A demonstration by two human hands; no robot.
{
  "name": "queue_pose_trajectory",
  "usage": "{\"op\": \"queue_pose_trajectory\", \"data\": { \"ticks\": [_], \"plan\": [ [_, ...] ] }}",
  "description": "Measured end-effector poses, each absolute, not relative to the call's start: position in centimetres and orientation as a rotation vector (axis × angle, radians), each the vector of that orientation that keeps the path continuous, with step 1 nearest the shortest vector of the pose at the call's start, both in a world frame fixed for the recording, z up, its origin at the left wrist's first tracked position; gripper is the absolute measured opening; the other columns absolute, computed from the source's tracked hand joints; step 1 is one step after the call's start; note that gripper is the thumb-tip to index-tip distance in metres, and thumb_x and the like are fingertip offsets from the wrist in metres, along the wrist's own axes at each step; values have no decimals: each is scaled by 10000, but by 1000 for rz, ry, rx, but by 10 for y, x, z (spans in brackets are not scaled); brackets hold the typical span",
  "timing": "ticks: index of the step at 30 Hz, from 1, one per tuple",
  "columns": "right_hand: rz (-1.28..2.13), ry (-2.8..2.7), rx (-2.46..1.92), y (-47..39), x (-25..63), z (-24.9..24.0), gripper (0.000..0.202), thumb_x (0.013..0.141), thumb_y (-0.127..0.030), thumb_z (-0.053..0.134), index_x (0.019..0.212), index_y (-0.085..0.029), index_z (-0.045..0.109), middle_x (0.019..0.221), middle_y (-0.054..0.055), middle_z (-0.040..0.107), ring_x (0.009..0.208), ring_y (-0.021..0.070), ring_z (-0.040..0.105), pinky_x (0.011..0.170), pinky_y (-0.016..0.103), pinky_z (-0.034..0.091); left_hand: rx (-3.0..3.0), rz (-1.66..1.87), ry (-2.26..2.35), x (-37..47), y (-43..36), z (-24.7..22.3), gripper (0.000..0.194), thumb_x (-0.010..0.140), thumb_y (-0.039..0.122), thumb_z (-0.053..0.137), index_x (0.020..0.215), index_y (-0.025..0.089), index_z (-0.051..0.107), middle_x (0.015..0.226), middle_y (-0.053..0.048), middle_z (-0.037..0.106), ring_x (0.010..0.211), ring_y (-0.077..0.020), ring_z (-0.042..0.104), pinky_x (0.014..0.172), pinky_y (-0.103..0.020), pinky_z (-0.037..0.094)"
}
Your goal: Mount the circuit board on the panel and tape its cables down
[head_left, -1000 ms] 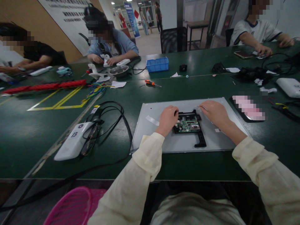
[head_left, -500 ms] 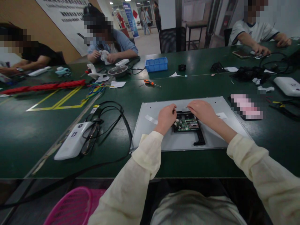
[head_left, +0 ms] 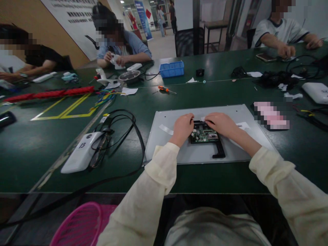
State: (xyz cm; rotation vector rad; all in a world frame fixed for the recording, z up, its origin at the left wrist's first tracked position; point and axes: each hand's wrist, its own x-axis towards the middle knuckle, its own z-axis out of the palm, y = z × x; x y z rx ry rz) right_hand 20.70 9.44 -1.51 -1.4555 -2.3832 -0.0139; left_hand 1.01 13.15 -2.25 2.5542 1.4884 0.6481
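A black plastic frame [head_left: 219, 150] carrying a green circuit board [head_left: 203, 136] lies on a light grey panel [head_left: 164, 157]. My left hand [head_left: 183, 128] is at the frame's upper left corner, its fingers curled closed around the edge. Across from it, my right hand [head_left: 221, 123] bends over the upper right corner with fingers pinched together. A small whitish piece shows by the right fingertips; what exactly that hand holds is too small to make out. Strips of clear tape [head_left: 166, 129] lie on the panel left and right of the hands.
Left of the panel are a white power bank [head_left: 81, 153] and black cables [head_left: 134, 126]. A pink phone [head_left: 271, 116] lies to the right. Farther off are an orange screwdriver [head_left: 165, 89] and a blue basket [head_left: 171, 69]. Several people sit around the green table [head_left: 123, 186].
Both hands stay at the frame's upper corners, with the right fingers slightly lower and closer to its edge. The camera view has shifted a little. A dark object appears at the left edge.
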Motion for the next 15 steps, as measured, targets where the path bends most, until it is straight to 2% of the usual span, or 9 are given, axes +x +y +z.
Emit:
{"op": "queue_pose_trajectory", "data": {
  "ticks": [3,9,12,15],
  "plan": [
    [11,-2331,-1459,90,211,-10,292,912,-281,455,1032,-200,708,903,89,728,875,232,650,813,344,485,2556,641,1494,10,131,-22,223,864,121,482,1010,205,629,966,-55,703,921,-206,643,817,-307,481],
    [32,-2232,-1613,76,250,-6,332,908,-259,420,1077,-168,691,1097,111,702,1011,265,640,891,395,480,2585,678,1446,10,126,-20,217,887,134,452,1017,180,619,970,-70,680,906,-210,627,805,-310,478],
    [80,-2184,-1671,69,278,-12,333,900,-297,452,1089,-144,679,1130,126,690,1060,282,624,934,433,467,2601,739,1384,11,122,-17,236,894,116,431,1047,155,607,1029,-86,651,955,-211,606,854,-321,465],
    [178,-2097,-1722,64,297,-18,313,883,-350,497,1054,-169,686,1110,105,694,1014,274,638,907,435,485,2614,773,1319,14,116,-13,240,909,107,411,1054,151,598,1067,-90,624,991,-201,585,901,-324,447]
  ]
}}
